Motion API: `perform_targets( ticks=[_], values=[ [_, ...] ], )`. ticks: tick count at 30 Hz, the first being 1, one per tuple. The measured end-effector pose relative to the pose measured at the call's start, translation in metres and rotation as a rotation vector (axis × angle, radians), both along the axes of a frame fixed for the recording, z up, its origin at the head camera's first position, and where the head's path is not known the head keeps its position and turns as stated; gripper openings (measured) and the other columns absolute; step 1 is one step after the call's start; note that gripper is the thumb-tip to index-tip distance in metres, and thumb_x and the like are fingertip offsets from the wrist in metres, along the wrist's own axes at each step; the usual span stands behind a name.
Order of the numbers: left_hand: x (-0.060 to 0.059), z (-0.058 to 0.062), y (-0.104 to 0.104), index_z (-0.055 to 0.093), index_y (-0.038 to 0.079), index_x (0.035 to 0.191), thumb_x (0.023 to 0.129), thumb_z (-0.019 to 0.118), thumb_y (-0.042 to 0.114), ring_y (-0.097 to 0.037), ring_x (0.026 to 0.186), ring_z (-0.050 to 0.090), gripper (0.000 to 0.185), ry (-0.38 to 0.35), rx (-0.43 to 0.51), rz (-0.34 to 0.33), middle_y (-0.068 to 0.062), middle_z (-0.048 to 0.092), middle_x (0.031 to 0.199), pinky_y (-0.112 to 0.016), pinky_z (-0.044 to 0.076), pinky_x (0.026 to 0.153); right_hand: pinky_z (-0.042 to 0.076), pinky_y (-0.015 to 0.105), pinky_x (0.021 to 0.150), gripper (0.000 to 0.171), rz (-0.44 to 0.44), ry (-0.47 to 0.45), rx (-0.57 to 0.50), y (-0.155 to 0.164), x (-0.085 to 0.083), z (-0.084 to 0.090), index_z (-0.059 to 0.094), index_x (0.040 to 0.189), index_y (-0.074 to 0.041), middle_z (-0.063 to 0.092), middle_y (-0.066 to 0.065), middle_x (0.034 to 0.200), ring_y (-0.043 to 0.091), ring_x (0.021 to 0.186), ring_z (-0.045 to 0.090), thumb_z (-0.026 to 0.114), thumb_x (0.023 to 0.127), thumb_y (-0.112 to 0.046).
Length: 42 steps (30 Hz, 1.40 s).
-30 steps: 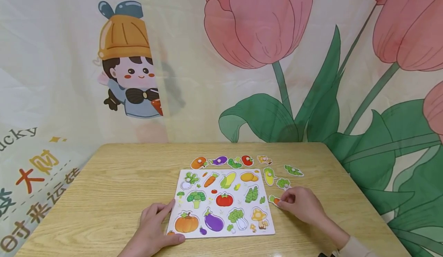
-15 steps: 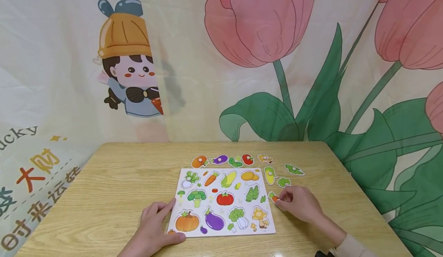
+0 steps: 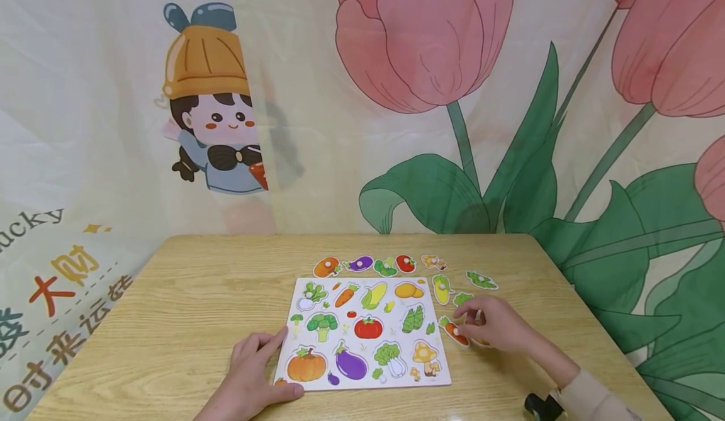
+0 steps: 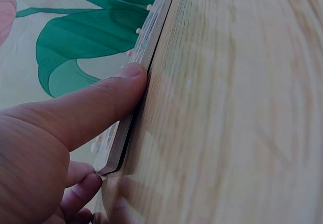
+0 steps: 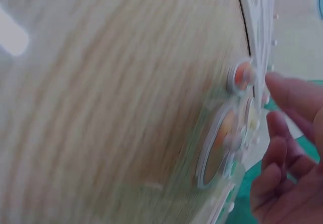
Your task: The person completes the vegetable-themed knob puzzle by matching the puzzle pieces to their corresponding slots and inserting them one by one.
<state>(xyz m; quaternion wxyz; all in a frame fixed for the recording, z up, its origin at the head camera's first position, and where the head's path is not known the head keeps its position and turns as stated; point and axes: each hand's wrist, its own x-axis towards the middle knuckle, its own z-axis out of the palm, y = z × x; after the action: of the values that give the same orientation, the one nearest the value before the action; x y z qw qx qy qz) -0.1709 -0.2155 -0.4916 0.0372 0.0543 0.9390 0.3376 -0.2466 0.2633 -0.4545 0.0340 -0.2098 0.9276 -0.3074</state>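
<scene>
With the right grip [image 3: 494, 325] spread just beside the carrot piece [image 3: 450, 327] at three o'clock of the puzzle board [image 3: 391, 320], closing off-centre could miss the knob [image 5: 248, 74] and skid it into the leafy piece [image 3: 463, 297] at one o'clock, while the left grip [image 3: 255, 372] pinches the puzzle board's corner.

We see a board [image 3: 391, 326] lying on the wooden table [image 3: 170, 314], with loose pumpkin [image 3: 326, 267], eggplant [image 3: 362, 263], tomato [image 3: 404, 263] and mushroom [image 3: 433, 262] beyond its far edge, corn [image 3: 441, 289] and carrot [image 3: 452, 331] beside its right.
</scene>
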Motion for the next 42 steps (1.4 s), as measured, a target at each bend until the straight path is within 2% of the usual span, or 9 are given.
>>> perform_targets(
  ticks=[6,12,21,28,34,42],
  values=[
    [0.000,-0.001,0.001,0.045,0.007,0.161,0.066,0.099,0.051,-0.041,0.134,0.032,0.118,-0.004,0.003,0.001,-0.013,0.047,0.138,-0.061,0.038,0.108,0.047,0.025,0.065,0.016,0.131,-0.040,0.034,0.009,-0.010,-0.001,0.081,0.109,-0.022,0.064,-0.009,0.091,0.012,0.077,0.054,0.083,0.094,-0.019],
    [0.000,0.000,0.002,0.045,0.005,0.161,0.067,0.099,0.050,-0.042,0.133,0.032,0.117,0.003,0.001,-0.014,-0.013,0.047,0.138,-0.061,0.038,0.108,0.045,0.024,0.068,0.015,0.177,-0.082,0.040,0.012,-0.013,-0.003,0.082,0.108,-0.025,0.064,-0.007,0.094,0.013,0.081,0.053,0.081,0.095,-0.018],
    [0.001,0.000,0.003,0.045,0.007,0.161,0.066,0.100,0.050,-0.040,0.134,0.032,0.118,0.000,0.024,-0.005,-0.013,0.047,0.138,-0.060,0.038,0.109,0.044,0.025,0.068,0.011,0.154,-0.100,0.062,0.013,-0.015,-0.005,0.083,0.103,-0.029,0.062,-0.009,0.094,0.012,0.082,0.052,0.081,0.095,-0.021],
    [0.001,0.001,0.003,0.044,0.007,0.162,0.066,0.100,0.050,-0.040,0.133,0.031,0.119,0.000,0.026,-0.005,-0.014,0.046,0.140,-0.061,0.038,0.109,0.045,0.024,0.063,0.009,0.112,-0.041,0.080,0.007,-0.015,-0.003,0.083,0.103,-0.029,0.060,-0.012,0.087,0.008,0.074,0.050,0.082,0.095,-0.025],
    [0.001,0.002,0.003,0.044,0.007,0.162,0.066,0.100,0.050,-0.041,0.134,0.031,0.119,-0.005,0.019,0.002,-0.014,0.046,0.140,-0.062,0.038,0.110,0.045,0.025,0.066,0.008,0.073,0.048,0.072,-0.016,-0.017,0.004,0.082,0.101,-0.028,0.062,-0.015,0.088,0.009,0.077,0.051,0.084,0.093,-0.025],
    [0.001,0.001,0.001,0.045,0.007,0.161,0.065,0.100,0.050,-0.041,0.133,0.032,0.119,-0.001,0.011,0.007,-0.014,0.047,0.139,-0.061,0.038,0.109,0.045,0.027,0.066,0.006,-0.026,0.077,-0.024,-0.064,-0.025,0.005,0.083,0.096,-0.026,0.063,-0.013,0.081,0.014,0.078,0.054,0.084,0.093,-0.021]
  ],
)
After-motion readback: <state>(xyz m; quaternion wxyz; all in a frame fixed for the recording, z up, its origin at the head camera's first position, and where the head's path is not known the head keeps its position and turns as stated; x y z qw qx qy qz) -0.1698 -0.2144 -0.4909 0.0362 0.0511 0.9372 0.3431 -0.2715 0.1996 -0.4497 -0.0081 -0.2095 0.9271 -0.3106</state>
